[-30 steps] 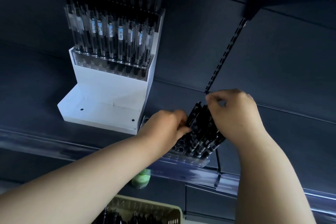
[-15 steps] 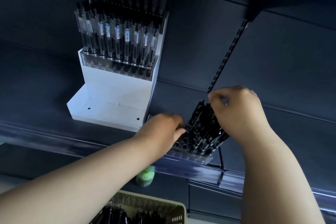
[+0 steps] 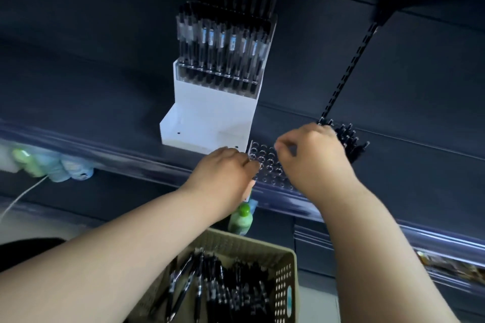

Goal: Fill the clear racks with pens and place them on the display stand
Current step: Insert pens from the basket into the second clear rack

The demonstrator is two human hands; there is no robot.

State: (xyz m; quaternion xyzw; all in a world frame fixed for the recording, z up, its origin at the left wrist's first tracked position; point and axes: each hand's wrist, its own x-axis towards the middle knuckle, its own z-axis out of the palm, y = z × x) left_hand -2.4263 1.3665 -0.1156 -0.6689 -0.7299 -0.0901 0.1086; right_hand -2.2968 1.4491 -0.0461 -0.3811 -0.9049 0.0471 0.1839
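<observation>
The clear rack (image 3: 267, 165), a transparent plastic block drilled with rows of round holes, lies on the dark matte shelf (image 3: 105, 102) just right of centre. It sits at 4 o'clock from the foot of the display stand (image 3: 210, 113), which is smooth, white and stepped. The left hand (image 3: 225, 173) comes in from 7 o'clock and its curled fingers grip the rack's left edge. The right hand (image 3: 315, 155) arches over the rack's right half. Its thumb and forefinger tips meet in a pinch above the open holes, but whether anything lies between them cannot be told; the other fingers are curled. Behind this hand, at its 2 o'clock, a tight bundle of black pens (image 3: 346, 139) stands tilted; its lower end is hidden. On the stand's upper step, toward 12 o'clock, another clear holder carries upright translucent pens (image 3: 223, 47) with pale labels. At 6 o'clock sits a beige perforated plastic basket (image 3: 283, 273) of loose glossy black pens, with a rounded green bottle (image 3: 241, 219) just above it.
</observation>
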